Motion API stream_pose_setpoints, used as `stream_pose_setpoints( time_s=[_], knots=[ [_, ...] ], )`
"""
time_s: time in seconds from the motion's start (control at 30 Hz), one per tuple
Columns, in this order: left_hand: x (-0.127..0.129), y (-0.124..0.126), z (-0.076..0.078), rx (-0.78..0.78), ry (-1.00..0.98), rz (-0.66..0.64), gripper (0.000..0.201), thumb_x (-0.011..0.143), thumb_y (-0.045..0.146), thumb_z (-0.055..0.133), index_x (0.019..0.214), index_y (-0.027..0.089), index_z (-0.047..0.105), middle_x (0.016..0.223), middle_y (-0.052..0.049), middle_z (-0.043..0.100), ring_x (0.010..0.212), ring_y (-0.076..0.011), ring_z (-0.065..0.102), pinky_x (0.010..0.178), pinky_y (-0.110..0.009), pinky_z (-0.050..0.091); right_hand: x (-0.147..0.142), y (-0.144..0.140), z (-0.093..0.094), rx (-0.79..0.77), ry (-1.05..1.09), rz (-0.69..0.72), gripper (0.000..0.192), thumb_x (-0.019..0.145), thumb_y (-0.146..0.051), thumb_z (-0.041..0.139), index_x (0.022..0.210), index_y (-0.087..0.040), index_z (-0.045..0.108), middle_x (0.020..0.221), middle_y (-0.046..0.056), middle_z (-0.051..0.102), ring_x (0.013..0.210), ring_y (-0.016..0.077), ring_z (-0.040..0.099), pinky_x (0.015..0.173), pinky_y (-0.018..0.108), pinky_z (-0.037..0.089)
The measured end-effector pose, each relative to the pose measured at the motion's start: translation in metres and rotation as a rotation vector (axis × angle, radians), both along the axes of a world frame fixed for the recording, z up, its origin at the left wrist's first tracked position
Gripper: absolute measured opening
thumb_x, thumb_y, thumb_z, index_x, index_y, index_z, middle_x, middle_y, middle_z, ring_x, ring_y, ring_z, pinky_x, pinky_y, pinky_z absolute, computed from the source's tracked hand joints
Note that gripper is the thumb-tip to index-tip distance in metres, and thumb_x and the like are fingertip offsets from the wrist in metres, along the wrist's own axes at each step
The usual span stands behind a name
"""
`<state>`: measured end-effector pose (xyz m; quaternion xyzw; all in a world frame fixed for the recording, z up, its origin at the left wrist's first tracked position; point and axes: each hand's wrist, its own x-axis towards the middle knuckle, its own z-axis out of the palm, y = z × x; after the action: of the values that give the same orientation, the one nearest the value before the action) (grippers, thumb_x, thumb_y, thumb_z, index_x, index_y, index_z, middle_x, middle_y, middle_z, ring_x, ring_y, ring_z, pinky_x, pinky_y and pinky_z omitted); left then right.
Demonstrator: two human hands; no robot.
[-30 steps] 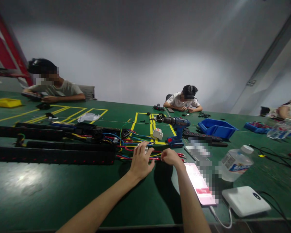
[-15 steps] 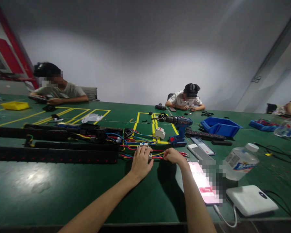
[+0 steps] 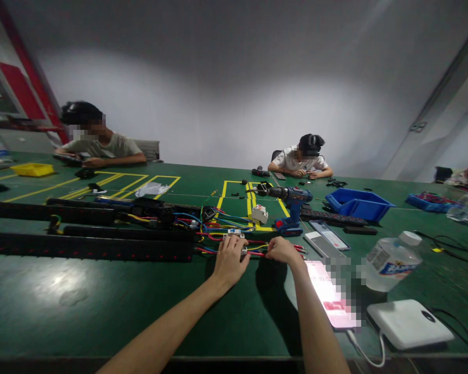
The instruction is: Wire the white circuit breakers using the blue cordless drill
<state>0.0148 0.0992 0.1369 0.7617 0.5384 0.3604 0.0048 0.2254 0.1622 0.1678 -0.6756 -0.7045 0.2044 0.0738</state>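
Yellow tray: it sits far left on the green worktop (image 3: pixel 101 311), by a person (image 3: pixel 101 145), maybe to be close to them. (image 3: pixel 32 170)
Black bars (image 3: pixel 89 246): they lie long and flat, side by side, so they likely won't roll. Their right ends are near the hands, perhaps so the wires can be reached.
Bright wires (image 3: pixel 208 251): they poke out past the bars and run to the right, spread out, which makes each one easier to pick.
Left hand (image 3: pixel 230 259): its fingers are curled over the white block, with the thumb on the near side, maybe so it won't slip.
White block (image 3: pixel 234 232): it is just right of the bars, among the wires, mostly hidden by the left hand.
Right hand (image 3: pixel 277 251): well bent, its fingertips look pinched on a red wire (image 3: pixel 258 254). Pinching suits something so thin. The two hands are apart.
Drill (image 3: pixel 294 200): it stands up on its flat base behind the right hand, maybe to be easy to grab.
Bright phone (image 3: pixel 325 291): it lies face up beside the right arm. A white cable (image 3: pixel 382 349) runs to the power bank (image 3: pixel 407 323), likely for charging.
Blue bin (image 3: pixel 359 206): it sits farther back, out of the hands' way.
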Motion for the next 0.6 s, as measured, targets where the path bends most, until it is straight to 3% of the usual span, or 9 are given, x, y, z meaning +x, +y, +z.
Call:
stream_pose_setpoints(
  time_s=[0.2,0.33,0.43,0.53,0.6],
  knots=[
    [0.000,0.000,0.001,-0.007,-0.005,0.004,0.023,0.089,0.027,0.065,0.111,0.024,0.061,0.110,-0.006,0.059,0.111,-0.0277,0.051,0.096,-0.044,0.044,-0.001,-0.003,0.001,0.016,0.009,-0.038,0.024,0.057,-0.026,0.083,0.078,-0.022,0.073,0.080,0.003,0.072,0.077,0.0191,0.065,0.063,0.025,0.040],
    [0.001,-0.001,0.003,-0.002,-0.012,0.007,0.022,0.089,0.028,0.065,0.111,0.024,0.061,0.110,-0.006,0.060,0.111,-0.0279,0.051,0.096,-0.044,0.044,0.001,-0.003,0.010,0.072,0.089,-0.066,0.016,0.065,-0.028,0.079,0.077,-0.021,0.071,0.077,0.002,0.071,0.075,0.0181,0.065,0.061,0.024,0.039],
    [0.000,-0.001,0.003,-0.006,-0.011,0.003,0.021,0.089,0.027,0.064,0.110,0.024,0.061,0.110,-0.006,0.061,0.111,-0.0281,0.052,0.096,-0.045,0.044,0.007,-0.006,0.026,0.175,0.164,-0.097,0.013,0.079,-0.031,0.068,0.079,-0.019,0.068,0.079,0.003,0.070,0.075,0.0160,0.064,0.062,0.023,0.039],
    [-0.001,0.000,0.003,-0.013,-0.026,0.005,0.026,0.087,0.025,0.066,0.113,0.024,0.061,0.113,-0.006,0.061,0.113,-0.0283,0.052,0.098,-0.045,0.044,0.009,-0.027,0.052,0.336,0.275,-0.170,0.023,0.089,-0.039,0.056,0.088,-0.017,0.063,0.074,0.002,0.065,0.067,0.0142,0.059,0.058,0.024,0.038],
    [-0.001,0.001,0.002,-0.018,-0.056,0.011,0.031,0.085,0.024,0.068,0.115,0.024,0.060,0.115,-0.006,0.061,0.113,-0.0280,0.052,0.099,-0.045,0.044,0.005,-0.057,0.075,0.596,0.606,-0.236,0.026,0.086,-0.043,0.062,0.089,-0.018,0.061,0.063,-0.002,0.055,0.057,0.0124,0.051,0.053,0.024,0.036]
  ],
)
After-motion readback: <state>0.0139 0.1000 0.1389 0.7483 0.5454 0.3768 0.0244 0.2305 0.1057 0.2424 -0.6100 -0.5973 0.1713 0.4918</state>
